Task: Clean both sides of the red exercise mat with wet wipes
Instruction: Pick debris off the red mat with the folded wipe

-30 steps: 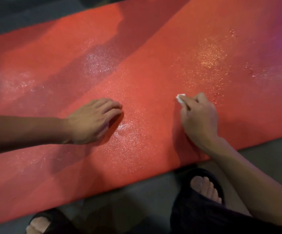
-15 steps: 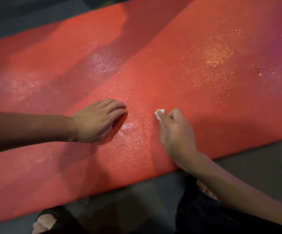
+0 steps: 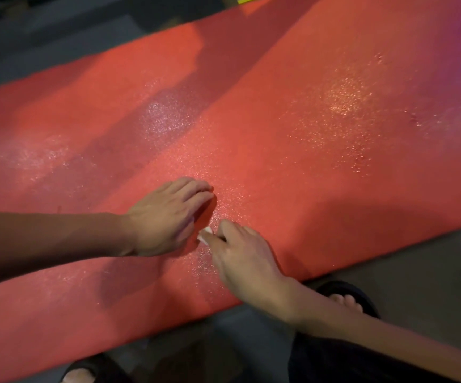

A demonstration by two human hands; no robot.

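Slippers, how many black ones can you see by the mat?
2. One slipper sits on the floor right of the right hand's forearm, at the mat's near edge. The other is at the bottom edge, lower left, partly cut off.

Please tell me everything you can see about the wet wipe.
The wet wipe is a small white scrap, mostly hidden; only a crumpled corner shows. The right hand holds it under its fingertips and presses it on the red mat, near the mat's front edge. It lies close beside the left hand, which rests on the mat. Whether the wipe touches that hand cannot be told. The mat around it glistens as if damp.
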